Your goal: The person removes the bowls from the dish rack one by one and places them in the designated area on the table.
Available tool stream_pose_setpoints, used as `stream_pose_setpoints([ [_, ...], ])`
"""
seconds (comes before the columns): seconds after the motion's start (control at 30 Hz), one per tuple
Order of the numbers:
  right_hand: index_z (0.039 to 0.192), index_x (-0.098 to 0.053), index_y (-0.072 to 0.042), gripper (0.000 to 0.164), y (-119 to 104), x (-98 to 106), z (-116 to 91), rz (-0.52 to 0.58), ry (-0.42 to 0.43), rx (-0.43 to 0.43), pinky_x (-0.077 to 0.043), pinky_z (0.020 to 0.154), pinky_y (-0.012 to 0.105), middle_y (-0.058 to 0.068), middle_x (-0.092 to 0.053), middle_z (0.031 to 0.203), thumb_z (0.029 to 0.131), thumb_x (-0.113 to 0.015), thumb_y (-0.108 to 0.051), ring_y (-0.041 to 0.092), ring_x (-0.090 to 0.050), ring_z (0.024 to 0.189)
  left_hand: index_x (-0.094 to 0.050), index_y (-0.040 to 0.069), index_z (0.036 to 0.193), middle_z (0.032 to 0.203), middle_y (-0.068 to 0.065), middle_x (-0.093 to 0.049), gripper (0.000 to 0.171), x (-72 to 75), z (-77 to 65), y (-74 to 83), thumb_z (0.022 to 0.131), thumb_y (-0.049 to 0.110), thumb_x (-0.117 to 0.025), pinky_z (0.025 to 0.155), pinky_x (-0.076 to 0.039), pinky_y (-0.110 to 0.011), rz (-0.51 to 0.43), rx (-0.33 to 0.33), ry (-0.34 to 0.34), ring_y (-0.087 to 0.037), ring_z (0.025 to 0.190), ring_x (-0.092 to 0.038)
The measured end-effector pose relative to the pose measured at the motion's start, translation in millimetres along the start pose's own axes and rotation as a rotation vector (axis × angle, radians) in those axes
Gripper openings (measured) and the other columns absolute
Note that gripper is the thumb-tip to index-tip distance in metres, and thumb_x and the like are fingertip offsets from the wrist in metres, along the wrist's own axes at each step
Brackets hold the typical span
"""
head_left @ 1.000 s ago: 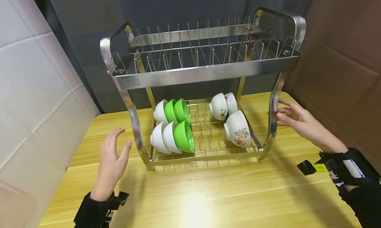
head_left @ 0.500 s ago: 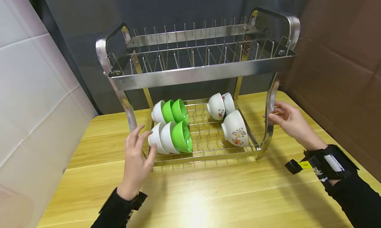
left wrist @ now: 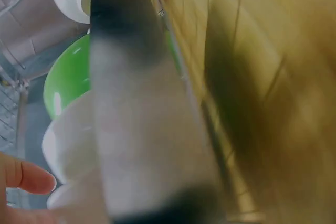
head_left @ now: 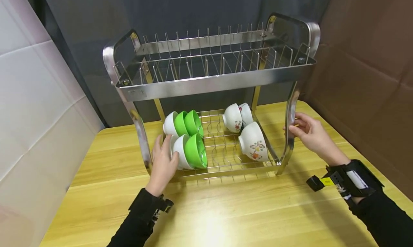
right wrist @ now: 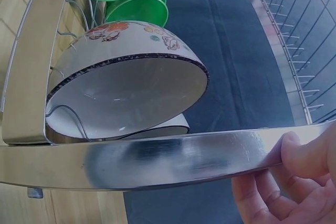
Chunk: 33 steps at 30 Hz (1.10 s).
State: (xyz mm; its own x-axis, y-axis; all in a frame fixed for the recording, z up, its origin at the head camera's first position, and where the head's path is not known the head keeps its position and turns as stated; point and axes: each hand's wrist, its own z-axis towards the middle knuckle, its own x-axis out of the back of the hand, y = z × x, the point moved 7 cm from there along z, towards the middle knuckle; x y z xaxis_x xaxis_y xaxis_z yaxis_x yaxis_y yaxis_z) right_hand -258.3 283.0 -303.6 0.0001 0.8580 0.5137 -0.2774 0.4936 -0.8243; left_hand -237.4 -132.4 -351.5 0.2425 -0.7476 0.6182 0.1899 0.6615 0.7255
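Observation:
A two-tier metal dish rack (head_left: 215, 86) holds bowls lying on their sides on its lower shelf. My left hand (head_left: 162, 167) is at the front left, its thumb and fingers around the end white bowl (head_left: 173, 142), which they partly hide. In the left wrist view a fingertip (left wrist: 41, 178) reaches the gap beside the neighbouring white bowl (left wrist: 71, 142). My right hand (head_left: 309, 135) grips the rack's right side post (head_left: 290, 114); in the right wrist view the thumb (right wrist: 300, 153) presses on the metal strip, fingers curled behind it.
Green bowls (head_left: 195, 152) stand beside the white ones, with another row behind. Flower-patterned bowls (head_left: 254, 143) lie at the shelf's right. The upper tier (head_left: 209, 57) with upright wires overhangs them. A white wall (head_left: 35, 96) and a brown panel (head_left: 364, 60) flank the wooden table (head_left: 245, 211).
My left hand has moved right and inward, from beside the rack to the end white bowl. My right hand has closed around the side post, and the view has shifted slightly.

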Motion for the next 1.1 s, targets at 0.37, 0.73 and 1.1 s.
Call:
stream_pose_setpoints([
  [0.37,0.148,-0.039,0.017,0.043,1.0,-0.7,-2.3,-0.019,0.015,0.007,-0.053,0.076,0.006,-0.040,-0.061,0.094,0.109,-0.050,0.003,-0.017,-0.063,0.088,-0.042,0.003,0.160,0.157,-0.041,-0.031,0.065,-8.8,-2.0,-13.4,0.096,0.010,-0.051,0.113,-0.037,-0.077,0.000,0.086,0.019,-0.062,0.136,-0.043],
  [0.73,0.151,-0.037,0.017,0.046,1.6,-2.5,-0.6,-0.026,0.000,-0.025,-0.051,0.078,0.004,-0.040,-0.060,0.095,0.110,-0.049,0.001,-0.018,-0.063,0.090,-0.050,0.004,0.156,0.149,-0.041,-0.037,0.064,-8.7,-6.6,-9.7,0.092,0.003,-0.055,0.104,-0.037,-0.071,0.010,0.039,0.090,-0.059,0.128,-0.042],
  [1.1,0.151,-0.037,0.017,0.045,2.1,-3.0,-1.1,-0.034,0.001,-0.031,-0.050,0.079,0.003,-0.041,-0.059,0.095,0.110,-0.048,0.001,-0.020,-0.062,0.091,-0.059,0.004,0.146,0.148,-0.041,-0.039,0.052,-5.2,-13.0,6.1,0.094,-0.005,-0.065,0.102,-0.045,-0.079,0.158,-0.139,0.189,-0.066,0.128,-0.041],
])
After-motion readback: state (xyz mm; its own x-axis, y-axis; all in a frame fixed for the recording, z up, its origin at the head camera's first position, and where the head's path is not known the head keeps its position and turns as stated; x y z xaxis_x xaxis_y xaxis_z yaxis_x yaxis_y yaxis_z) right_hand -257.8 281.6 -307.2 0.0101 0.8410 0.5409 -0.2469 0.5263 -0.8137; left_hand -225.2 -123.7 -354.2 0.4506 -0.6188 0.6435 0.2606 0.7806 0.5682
